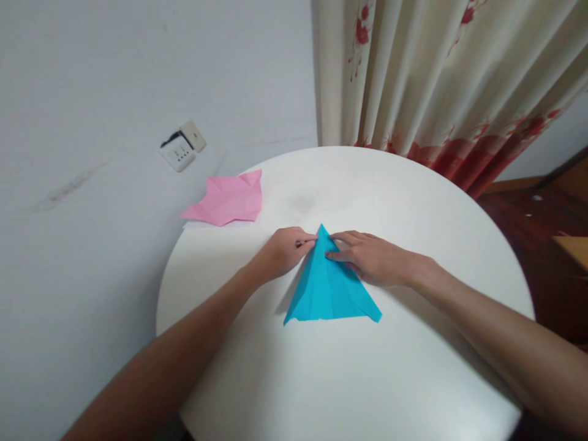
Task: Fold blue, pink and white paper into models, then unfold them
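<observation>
A folded sheet of blue paper (328, 294) lies on the white round table (441, 361), its narrow tip pointing away from me. Creases run down its length, and its wide near edge is a little uneven. My left hand (287, 251) pinches the left edge close to the tip between thumb and fingers. On the other side, my right hand (374, 257) rests with fingers apart against the right edge and the upper face of the paper. The undersides of the fingers are hidden.
A creased pink paper (232, 199) lies at the table's far left, partly over something white. Behind it is a wall with a socket (178, 153) and a switch plate (193, 135). A flowered curtain (427, 79) hangs beyond the table's far right rim.
</observation>
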A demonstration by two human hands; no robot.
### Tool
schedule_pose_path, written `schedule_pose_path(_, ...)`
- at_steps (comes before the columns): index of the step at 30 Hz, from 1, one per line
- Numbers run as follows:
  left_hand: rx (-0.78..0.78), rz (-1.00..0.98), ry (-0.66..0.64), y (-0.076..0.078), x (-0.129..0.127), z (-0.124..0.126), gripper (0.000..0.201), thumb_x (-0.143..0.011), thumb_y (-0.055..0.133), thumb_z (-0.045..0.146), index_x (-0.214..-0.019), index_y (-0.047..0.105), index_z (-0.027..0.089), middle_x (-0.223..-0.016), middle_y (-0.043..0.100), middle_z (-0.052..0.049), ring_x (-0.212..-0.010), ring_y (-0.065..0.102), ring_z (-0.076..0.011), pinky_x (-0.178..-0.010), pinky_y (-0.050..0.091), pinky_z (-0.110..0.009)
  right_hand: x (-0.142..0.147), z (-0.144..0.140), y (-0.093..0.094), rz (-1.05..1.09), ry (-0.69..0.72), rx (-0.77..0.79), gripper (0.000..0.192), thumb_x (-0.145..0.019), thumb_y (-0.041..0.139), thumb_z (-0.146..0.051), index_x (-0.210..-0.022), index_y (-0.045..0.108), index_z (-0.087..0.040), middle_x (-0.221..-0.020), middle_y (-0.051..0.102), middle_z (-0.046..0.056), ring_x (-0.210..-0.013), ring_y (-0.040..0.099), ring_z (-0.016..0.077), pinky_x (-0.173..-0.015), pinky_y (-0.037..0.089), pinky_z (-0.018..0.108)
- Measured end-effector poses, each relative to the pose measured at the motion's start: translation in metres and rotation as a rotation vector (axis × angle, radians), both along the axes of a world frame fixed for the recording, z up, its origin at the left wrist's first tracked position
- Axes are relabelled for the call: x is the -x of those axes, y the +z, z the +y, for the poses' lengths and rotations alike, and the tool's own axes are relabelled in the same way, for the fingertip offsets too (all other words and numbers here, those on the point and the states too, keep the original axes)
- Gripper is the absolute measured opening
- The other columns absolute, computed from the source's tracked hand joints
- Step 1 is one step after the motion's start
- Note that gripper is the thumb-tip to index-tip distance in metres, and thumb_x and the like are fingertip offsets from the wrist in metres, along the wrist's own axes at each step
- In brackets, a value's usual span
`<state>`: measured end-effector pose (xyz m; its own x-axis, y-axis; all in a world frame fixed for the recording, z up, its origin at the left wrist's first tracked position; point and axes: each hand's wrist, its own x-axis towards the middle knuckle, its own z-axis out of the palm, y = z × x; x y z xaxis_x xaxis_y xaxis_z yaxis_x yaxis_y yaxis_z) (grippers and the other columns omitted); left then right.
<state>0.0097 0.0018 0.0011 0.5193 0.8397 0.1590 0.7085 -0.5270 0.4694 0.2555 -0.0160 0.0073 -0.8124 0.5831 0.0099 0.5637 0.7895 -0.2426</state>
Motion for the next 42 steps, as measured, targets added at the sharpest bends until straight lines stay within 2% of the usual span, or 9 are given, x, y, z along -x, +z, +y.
schedule_pose_path(5, -0.057, -0.028, -0.068, -0.010, -0.001, 0.001, 0.031, -0.090, 0.059, 0.028, -0.117, 0.071, 0.021, -0.118, 0.070, -0.009, -0.100, 0.067, -0.0210, -0.088, 0.054, -0.034, -0.003, 0.001, -0.001, 0.006, -0.004, 0.054, 0.050, -0.094, 0.053, -0.019, -0.143, 0.052, -0.031, -0.154, 0.043, 0.012, -0.141, 0.039, 0.0346, -0.110, 0.035, 0.060)
schedule_pose_path(9, -0.139, 0.070, -0.161, -0.012, 0.001, 0.002, 0.033, -0.091, 0.061, 0.029, -0.122, 0.068, 0.019, -0.130, 0.065, -0.012, -0.118, 0.061, -0.0267, -0.102, 0.047, -0.045, -0.005, 0.002, -0.001, -0.029, -0.030, 0.115, 0.057, -0.094, 0.053, -0.020, -0.148, 0.044, -0.035, -0.159, 0.036, 0.009, -0.146, 0.030, 0.0383, -0.110, 0.026, 0.071)
schedule_pose_path(15, -0.150, 0.153, -0.214, -0.011, 0.003, 0.001, 0.040, -0.092, 0.061, 0.032, -0.127, 0.064, 0.013, -0.134, 0.063, -0.015, -0.122, 0.057, -0.0291, -0.105, 0.044, -0.047, -0.005, 0.002, 0.002, -0.052, -0.053, 0.212, 0.064, -0.094, 0.051, -0.025, -0.155, 0.031, -0.023, -0.161, 0.029, 0.012, -0.149, 0.022, 0.0369, -0.113, 0.023, 0.070)
schedule_pose_path(18, -0.147, 0.201, -0.229, -0.011, 0.003, 0.000, 0.044, -0.093, 0.061, 0.032, -0.132, 0.060, 0.012, -0.138, 0.059, -0.016, -0.127, 0.054, -0.0291, -0.108, 0.041, -0.046, -0.005, 0.002, 0.002, -0.043, -0.052, 0.214, 0.059, -0.098, 0.046, -0.029, -0.154, 0.032, -0.021, -0.160, 0.031, 0.013, -0.149, 0.022, 0.0369, -0.113, 0.022, 0.071)
schedule_pose_path(23, -0.099, 0.330, -0.242, -0.017, 0.005, -0.005, 0.058, -0.099, 0.046, 0.039, -0.150, 0.037, 0.014, -0.158, 0.035, -0.016, -0.147, 0.029, -0.0304, -0.117, 0.028, -0.048, -0.002, 0.002, -0.001, -0.020, -0.064, 0.177, 0.057, -0.100, 0.044, -0.042, -0.153, 0.036, -0.023, -0.161, 0.029, 0.012, -0.149, 0.022, 0.0374, -0.113, 0.022, 0.070)
schedule_pose_path(28, -0.009, 0.412, -0.199, -0.021, 0.005, -0.011, 0.063, -0.103, 0.028, 0.047, -0.158, 0.016, 0.019, -0.165, 0.017, -0.011, -0.152, 0.010, -0.0326, -0.119, 0.020, -0.056, 0.009, -0.003, -0.006, 0.014, -0.106, 0.091, 0.059, -0.100, 0.042, -0.049, -0.150, 0.041, -0.017, -0.159, 0.032, 0.016, -0.147, 0.026, 0.0397, -0.113, 0.025, 0.069)
schedule_pose_path(31, 0.017, 0.430, -0.183, -0.020, 0.004, -0.011, 0.066, -0.102, 0.027, 0.051, -0.158, 0.013, 0.020, -0.165, 0.015, -0.010, -0.153, 0.007, -0.0322, -0.119, 0.016, -0.056, 0.020, -0.009, -0.012, 0.010, -0.162, 0.042, 0.069, -0.098, 0.042, -0.054, -0.151, 0.037, -0.010, -0.158, 0.032, 0.021, -0.147, 0.026, 0.0404, -0.114, 0.023, 0.069)
schedule_pose_path(35, 0.038, 0.429, -0.163, -0.017, 0.003, -0.008, 0.070, -0.100, 0.032, 0.054, -0.158, 0.015, 0.021, -0.165, 0.017, -0.010, -0.153, 0.007, -0.0324, -0.120, 0.014, -0.055, 0.029, -0.015, -0.020, -0.025, -0.202, 0.028, 0.081, -0.097, 0.041, -0.057, -0.154, 0.025, -0.001, -0.160, 0.020, 0.026, -0.150, 0.015, 0.0405, -0.115, 0.018, 0.069)
schedule_pose_path(42, 0.048, 0.396, -0.162, -0.018, 0.006, 0.005, 0.070, -0.099, 0.032, 0.056, -0.158, 0.016, 0.022, -0.165, 0.018, -0.009, -0.153, 0.008, -0.0315, -0.121, 0.011, -0.056, 0.027, -0.015, -0.021, -0.039, -0.180, 0.075, 0.082, -0.098, 0.033, -0.059, -0.155, 0.018, -0.001, -0.161, 0.013, 0.023, -0.151, 0.010, 0.0367, -0.117, 0.013, 0.069)
